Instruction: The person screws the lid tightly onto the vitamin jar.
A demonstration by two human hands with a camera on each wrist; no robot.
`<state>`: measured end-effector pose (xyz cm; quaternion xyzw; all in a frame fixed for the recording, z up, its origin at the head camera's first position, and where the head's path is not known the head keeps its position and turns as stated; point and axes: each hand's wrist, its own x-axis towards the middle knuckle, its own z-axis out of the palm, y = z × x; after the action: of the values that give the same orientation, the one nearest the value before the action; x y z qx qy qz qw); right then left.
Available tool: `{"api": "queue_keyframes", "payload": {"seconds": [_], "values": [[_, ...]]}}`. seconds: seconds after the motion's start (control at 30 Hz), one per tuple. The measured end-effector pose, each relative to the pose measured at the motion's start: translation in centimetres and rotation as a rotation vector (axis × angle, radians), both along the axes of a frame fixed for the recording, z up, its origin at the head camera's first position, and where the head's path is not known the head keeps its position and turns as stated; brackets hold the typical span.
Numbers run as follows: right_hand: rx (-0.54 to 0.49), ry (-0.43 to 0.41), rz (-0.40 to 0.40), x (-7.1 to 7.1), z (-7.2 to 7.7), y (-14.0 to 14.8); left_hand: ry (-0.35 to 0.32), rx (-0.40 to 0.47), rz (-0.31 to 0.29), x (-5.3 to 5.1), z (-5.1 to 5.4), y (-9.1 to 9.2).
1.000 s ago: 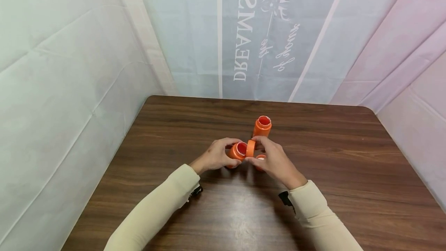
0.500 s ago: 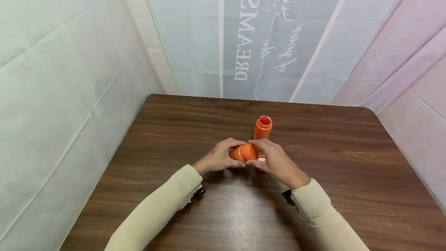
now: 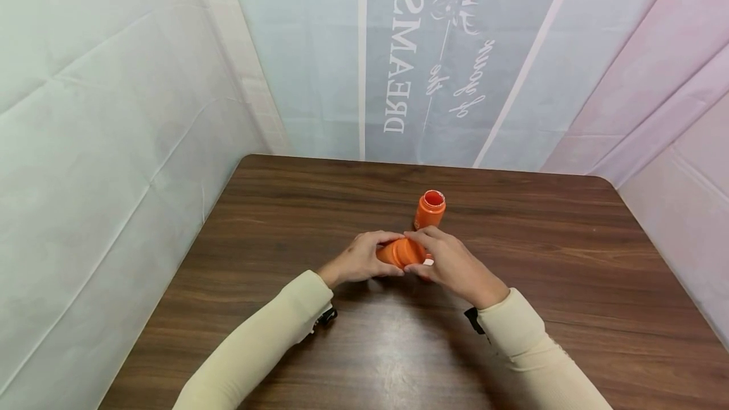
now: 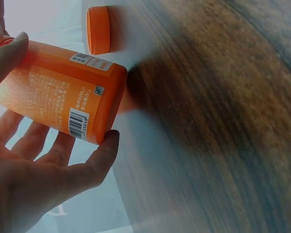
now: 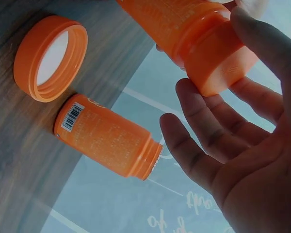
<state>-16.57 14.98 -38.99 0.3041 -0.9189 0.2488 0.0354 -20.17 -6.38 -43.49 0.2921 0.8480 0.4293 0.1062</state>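
Two orange bottles are seen, of which the held bottle (image 4: 58,90) is grasped by the left hand (image 3: 357,260) above or on the bench (image 3: 393,353); whether its base is touching cannot be told. It is tilted, its neck turned toward the right hand (image 3: 452,266), by whose thumb and fingers the fitted cap (image 5: 216,60) is pinched. Compared with a second ago, the bottle's mouth is no longer exposed: it is now covered by the cap. Closing is thus judged to be well advanced, though how far the thread is engaged cannot be seen. Smooth, opaque plastic is suggested by both cylinders, printed with pale text and barcodes. The second bottle (image 5: 106,138) is left upright and uncapped beyond the right hand, its narrower neck speckled white at the rim. Near it, the loose cap (image 4: 99,30) is laid open side up, a flat white liner (image 5: 53,58) exposed inside.
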Motion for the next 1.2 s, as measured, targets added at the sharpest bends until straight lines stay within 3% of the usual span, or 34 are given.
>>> {"api": "queue_keyframes", "payload": {"seconds": [0.43,0.7,0.9,1.03,1.2], "values": [[0.046,-0.007,0.015,0.2,-0.6,-0.1,0.042,-0.027,-0.005,0.4,-0.9,0.3],[0.058,-0.034,-0.136,0.2,-2.0,-0.4,0.084,-0.039,-0.009,0.7,-1.8,0.5],[0.079,-0.006,-0.2,0.3,-2.5,-0.5,0.05,-0.027,-0.002,1.1,-1.9,0.7],[0.099,-0.059,-0.166,0.7,-2.1,-0.1,0.063,-0.035,0.001,1.2,-2.1,0.7],[0.13,-0.082,-0.009,1.1,-1.6,0.7,0.104,-0.05,0.015,1.5,-2.2,0.8]]}}
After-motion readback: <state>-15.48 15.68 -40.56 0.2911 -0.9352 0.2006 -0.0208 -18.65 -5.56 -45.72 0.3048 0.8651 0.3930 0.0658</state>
